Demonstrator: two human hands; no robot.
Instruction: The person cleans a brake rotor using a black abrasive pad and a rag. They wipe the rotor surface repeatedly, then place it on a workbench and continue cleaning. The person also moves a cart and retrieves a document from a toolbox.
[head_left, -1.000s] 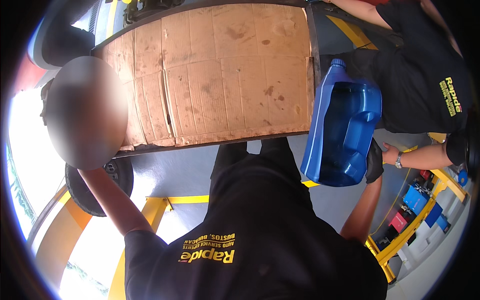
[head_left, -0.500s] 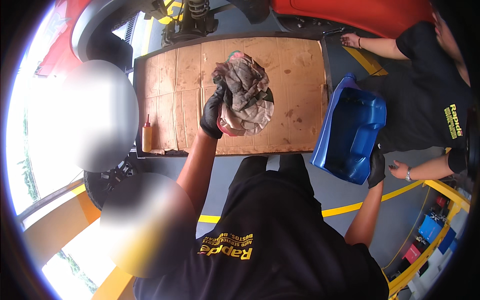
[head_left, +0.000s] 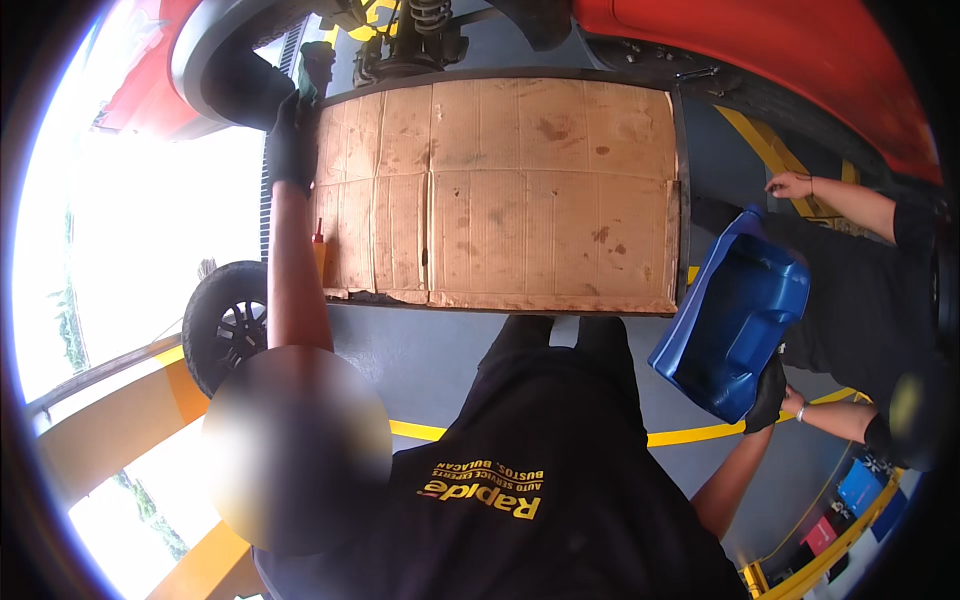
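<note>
Head view: gripped at its base by the gloved fingers of the right hand (head_left: 765, 390), blue jug (head_left: 735, 310) of glossy plastic, tilted, cut open along one side, ahead and left of these fingers; same grip as half a second ago. Closed around a crumpled rag (head_left: 316, 65), fingers of the left hand (head_left: 290, 150), now moved from above the cardboard (head_left: 540, 190) to its far left corner. Between both hands, this cardboard, flat, creased, stained. Nearer than the left fingers, slim bottle (head_left: 320, 257) with red pointed tip, and round black tyre (head_left: 200, 335).
</note>
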